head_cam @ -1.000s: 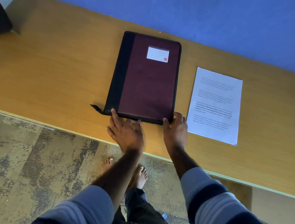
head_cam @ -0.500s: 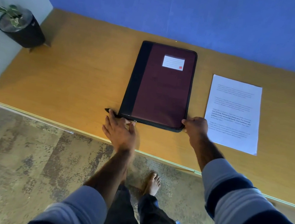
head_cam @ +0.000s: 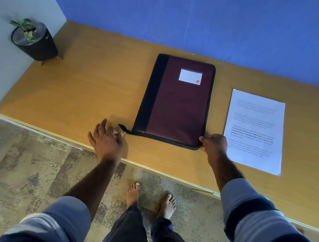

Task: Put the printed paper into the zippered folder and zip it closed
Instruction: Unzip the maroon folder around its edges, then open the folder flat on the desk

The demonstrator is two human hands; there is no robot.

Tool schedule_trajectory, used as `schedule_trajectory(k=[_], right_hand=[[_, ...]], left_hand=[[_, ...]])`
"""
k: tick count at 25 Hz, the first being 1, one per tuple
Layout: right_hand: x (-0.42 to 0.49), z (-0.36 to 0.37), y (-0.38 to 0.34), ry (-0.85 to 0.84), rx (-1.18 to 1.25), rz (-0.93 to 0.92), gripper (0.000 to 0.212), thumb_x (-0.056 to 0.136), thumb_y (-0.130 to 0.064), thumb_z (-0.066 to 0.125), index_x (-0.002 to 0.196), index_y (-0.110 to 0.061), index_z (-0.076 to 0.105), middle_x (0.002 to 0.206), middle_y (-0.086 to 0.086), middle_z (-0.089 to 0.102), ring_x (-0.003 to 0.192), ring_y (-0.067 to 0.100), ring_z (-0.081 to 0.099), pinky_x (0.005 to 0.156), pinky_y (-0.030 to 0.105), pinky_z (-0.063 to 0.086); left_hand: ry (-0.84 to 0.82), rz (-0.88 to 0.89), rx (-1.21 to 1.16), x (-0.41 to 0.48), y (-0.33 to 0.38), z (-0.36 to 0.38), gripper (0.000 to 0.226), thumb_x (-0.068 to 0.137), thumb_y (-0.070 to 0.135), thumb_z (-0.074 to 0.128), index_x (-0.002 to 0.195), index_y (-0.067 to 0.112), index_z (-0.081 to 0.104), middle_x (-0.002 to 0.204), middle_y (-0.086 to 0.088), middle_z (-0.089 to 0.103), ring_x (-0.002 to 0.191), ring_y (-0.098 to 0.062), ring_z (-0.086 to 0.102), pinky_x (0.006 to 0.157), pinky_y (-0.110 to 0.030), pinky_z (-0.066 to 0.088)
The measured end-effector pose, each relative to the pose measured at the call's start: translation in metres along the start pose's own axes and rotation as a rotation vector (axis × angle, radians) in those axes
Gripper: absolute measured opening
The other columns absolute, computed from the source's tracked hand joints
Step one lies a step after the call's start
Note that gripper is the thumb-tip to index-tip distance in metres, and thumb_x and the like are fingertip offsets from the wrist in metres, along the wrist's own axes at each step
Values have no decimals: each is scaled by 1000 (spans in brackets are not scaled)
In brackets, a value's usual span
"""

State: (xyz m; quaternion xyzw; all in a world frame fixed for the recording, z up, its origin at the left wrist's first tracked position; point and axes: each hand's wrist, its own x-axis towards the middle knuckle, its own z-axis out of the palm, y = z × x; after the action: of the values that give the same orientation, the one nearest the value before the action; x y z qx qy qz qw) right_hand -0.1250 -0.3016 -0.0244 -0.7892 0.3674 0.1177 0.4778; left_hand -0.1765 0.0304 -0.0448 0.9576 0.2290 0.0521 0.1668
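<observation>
Pinching the zipper pull (head_cam: 124, 132) at the near left corner of the zippered folder (head_cam: 177, 103), the left hand (head_cam: 106, 140) works while the right hand (head_cam: 213, 147) grips the near right corner; the printed paper (head_cam: 254, 130) lies just right of the folder on the desk (head_cam: 89, 90).

My sleeves (head_cam: 273, 235) are banded: wide stripes of pale grey-blue set against dark navy, the cloth soft and loose. Both are pushed up past the wrist, so my forearms are bare from elbow to hand. The right sleeve shows a light band near its hem, then a navy one, then light again before it goes dark toward the shoulder. My trousers (head_cam: 134, 238) are dark, near black, and reach down to the ankles. My feet (head_cam: 134, 194) are bare, toes showing.
</observation>
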Motion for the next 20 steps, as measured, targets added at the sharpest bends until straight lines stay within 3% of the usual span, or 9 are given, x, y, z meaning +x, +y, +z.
schedule_trajectory(k=[3, 5, 8, 11, 16, 18, 20], right_hand=[[0, -3, 1, -11, 29, -4, 19, 81, -14, 79, 75, 0, 67, 81, 21, 69, 74, 33, 64, 75, 50, 60], [-4, -6, 1, -30, 88, -8, 19, 81, -12, 78, 70, -3, 66, 75, 18, 66, 69, 29, 60, 68, 45, 56], [-11, -10, 1, -52, 156, -35, 22, 81, -9, 77, 65, -10, 63, 72, 16, 64, 68, 26, 59, 65, 39, 47], [-22, -16, -6, -128, 309, -9, 15, 87, -4, 73, 76, -4, 64, 86, 23, 68, 77, 30, 68, 64, 36, 58], [-51, -27, -33, -186, 370, -57, 12, 91, -3, 69, 84, 1, 61, 94, 25, 66, 90, 36, 71, 67, 42, 64], [-67, -31, -47, -154, 307, -115, 11, 91, -3, 69, 84, -1, 61, 91, 27, 67, 85, 35, 72, 67, 47, 65], [-86, -29, -63, -114, 251, -206, 13, 90, -3, 69, 81, -4, 60, 81, 20, 67, 73, 29, 72, 60, 41, 64]], left_hand=[[-24, 43, 23, 4, 1, -3, 36, 91, 28, 67, 122, 10, 62, 160, -10, 35, 149, -33, 30, 122, -58, 17], [-49, 85, -26, 3, 10, -7, 59, 89, 27, 68, 141, 10, 46, 165, -13, 20, 152, -33, 21, 123, -53, 15], [-235, 305, -43, -1, 25, -7, 91, 87, 33, 69, 159, 15, 17, 169, -7, 2, 156, -27, 5, 126, -43, 8], [-403, 414, -58, -7, 41, 3, 104, 88, 51, 66, 161, 21, -2, 169, -2, -4, 157, -22, -1, 128, -40, 5], [-263, 393, -37, -5, 52, 11, 87, 95, 54, 53, 160, 10, 16, 165, -12, 22, 153, -29, 22, 127, -40, 11], [-230, 429, -39, -5, 51, 12, 81, 96, 51, 52, 158, 9, 22, 160, -13, 32, 148, -29, 31, 126, -42, 16], [-271, 477, -72, -3, 42, 8, 83, 94, 60, 48, 158, 11, 24, 161, -9, 32, 148, -28, 31, 125, -46, 17]])
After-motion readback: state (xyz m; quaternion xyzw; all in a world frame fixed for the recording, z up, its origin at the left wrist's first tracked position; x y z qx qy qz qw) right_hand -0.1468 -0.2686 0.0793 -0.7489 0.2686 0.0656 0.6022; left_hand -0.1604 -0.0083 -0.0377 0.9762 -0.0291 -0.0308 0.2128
